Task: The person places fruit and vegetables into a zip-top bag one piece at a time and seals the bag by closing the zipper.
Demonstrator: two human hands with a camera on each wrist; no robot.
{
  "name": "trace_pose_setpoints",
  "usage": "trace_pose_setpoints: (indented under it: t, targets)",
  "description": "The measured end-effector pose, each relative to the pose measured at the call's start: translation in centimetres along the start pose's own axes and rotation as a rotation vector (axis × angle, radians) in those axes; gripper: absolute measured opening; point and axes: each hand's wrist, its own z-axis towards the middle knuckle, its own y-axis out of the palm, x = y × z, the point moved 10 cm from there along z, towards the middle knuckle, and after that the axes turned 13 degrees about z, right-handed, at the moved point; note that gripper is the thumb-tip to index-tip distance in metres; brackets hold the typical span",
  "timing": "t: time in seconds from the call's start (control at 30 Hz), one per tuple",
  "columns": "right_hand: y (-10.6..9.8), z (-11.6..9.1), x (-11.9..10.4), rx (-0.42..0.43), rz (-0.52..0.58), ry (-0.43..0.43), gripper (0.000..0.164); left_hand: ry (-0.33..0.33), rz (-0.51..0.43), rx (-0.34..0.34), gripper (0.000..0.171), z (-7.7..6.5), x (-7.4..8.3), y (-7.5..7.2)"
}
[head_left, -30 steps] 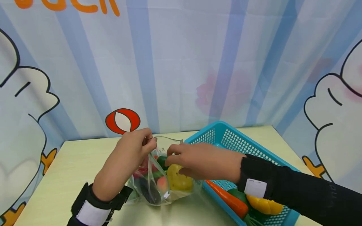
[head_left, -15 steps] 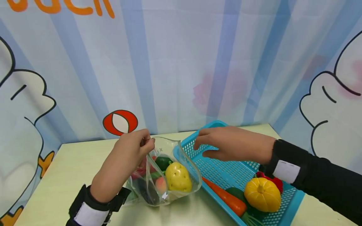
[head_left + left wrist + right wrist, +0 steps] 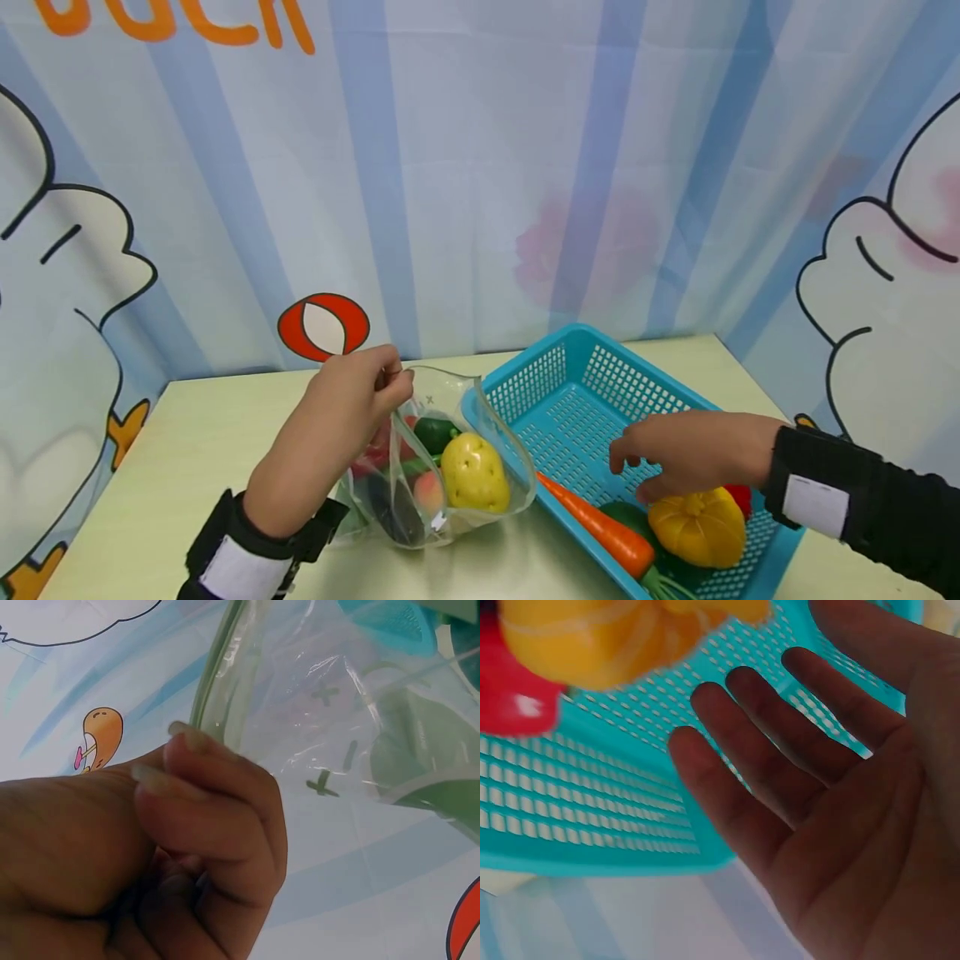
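My left hand pinches the top edge of a clear zip bag, holding its mouth up. Through the plastic show a yellow potato, a dark green pepper, a peach and a dark eggplant. Over the blue basket hovers my right hand, fingers spread and holding nothing. Just below it sits a small yellow pumpkin, beside a carrot and a dark green vegetable. A red pepper lies by the pumpkin, partly covered by the hand in the head view.
The basket's wall stands close along the bag's right side, slanting across the pale table. Behind the table hangs a blue-striped cloth with cartoon figures.
My right hand has left the bag's mouth, moving right and then down over the basket near the pumpkin. The left hand keeps its hold on the bag, which now gapes wider.
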Motion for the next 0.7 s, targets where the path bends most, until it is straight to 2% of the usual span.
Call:
trace_pose_setpoints:
  t: [0.13,0.27,0.7]
  targets:
    - [1.6,-0.2,2.1,-0.073,0.069,0.078,0.027,0.001,0.005,0.004,0.018,0.0,0.1,0.0]
    - [2.6,-0.5,2.9,-0.124,0.087,0.111,0.031,0.007,0.011,0.010,0.019,0.0,0.1,0.0]
    - [2.7,-1.5,3.0,-0.123,0.130,0.172,0.036,0.022,0.013,0.024,0.019,0.1,0.1,0.0]
